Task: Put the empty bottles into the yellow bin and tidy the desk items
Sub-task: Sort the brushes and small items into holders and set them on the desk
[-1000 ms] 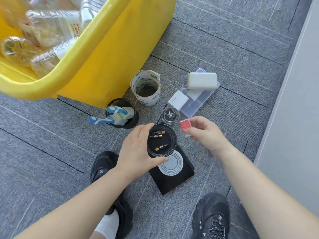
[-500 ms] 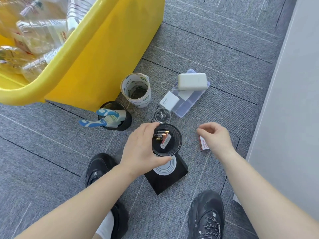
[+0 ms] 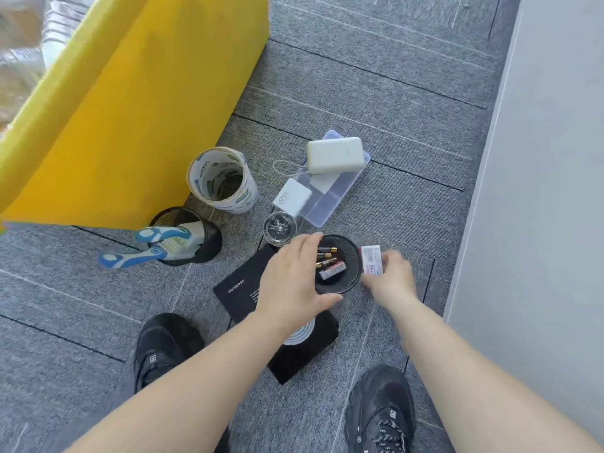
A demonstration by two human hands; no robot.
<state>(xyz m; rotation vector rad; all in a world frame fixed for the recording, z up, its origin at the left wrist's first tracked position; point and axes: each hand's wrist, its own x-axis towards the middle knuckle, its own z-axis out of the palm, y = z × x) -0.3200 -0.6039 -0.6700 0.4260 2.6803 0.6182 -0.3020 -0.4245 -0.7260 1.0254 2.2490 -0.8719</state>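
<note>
Head view, looking down at grey carpet (image 3: 408,103), person crouched. Left hand (image 3: 291,282) grips black dish (image 3: 352,283), thumb on near rim, fingers over far rim; dish sits above black notebook (image 3: 243,289). In dish: batteries (image 3: 327,255) and a small red-white pack (image 3: 332,270). Right hand (image 3: 392,277), blurred, pinches a white packet (image 3: 372,259) at the fingertips, just beside dish's right rim. Yellow bin (image 3: 147,93) upper left; bottles (image 3: 57,31) inside it, blurred. Near bin's corner: tape roll (image 3: 222,183) upright, and mesh cup (image 3: 209,248) with toothbrushes (image 3: 153,246) sticking out. Glass jar (image 3: 279,228) just beyond dish. Further off, clear box (image 3: 330,202) with charger (image 3: 292,199) and power bank (image 3: 335,155) lying on it. Black shoes (image 3: 380,416) at bottom edge
</note>
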